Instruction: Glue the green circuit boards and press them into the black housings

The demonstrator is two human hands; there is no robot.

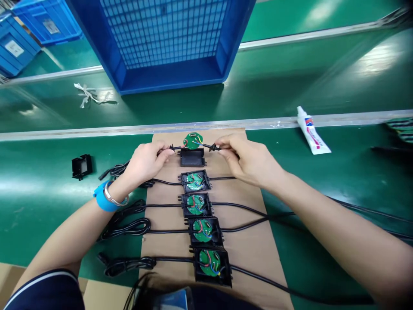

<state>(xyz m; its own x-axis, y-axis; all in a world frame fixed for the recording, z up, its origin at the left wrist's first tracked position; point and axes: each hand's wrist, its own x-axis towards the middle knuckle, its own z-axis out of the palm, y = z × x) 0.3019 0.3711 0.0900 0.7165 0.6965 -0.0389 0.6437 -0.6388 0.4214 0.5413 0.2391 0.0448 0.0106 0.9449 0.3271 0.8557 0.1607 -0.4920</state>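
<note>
A round green circuit board (pixel 192 140) hangs between my hands just above an open black plastic case (pixel 192 158). My left hand (pixel 151 158) pinches the black cable at the board's left side, by a small tie or fitting. With thumb and forefinger, my right hand (pixel 247 158) grips the black cable (pixel 217 148) at the right side, next to a dark grommet. Red, yellow and blue wires join the board. Below, several open black cases (pixel 194 181) stand in a column, each with a green board inside and cables leaving both sides.
The column lies on a cardboard sheet (pixel 171 241) over the green table. Coiled black cables (pixel 129 228) are at the left, near a loose black case (pixel 81 166). A white tube (pixel 312 131) lies at the right. A large blue crate (pixel 174 79) stands behind, with white strips (pixel 88 94) beside it.
</note>
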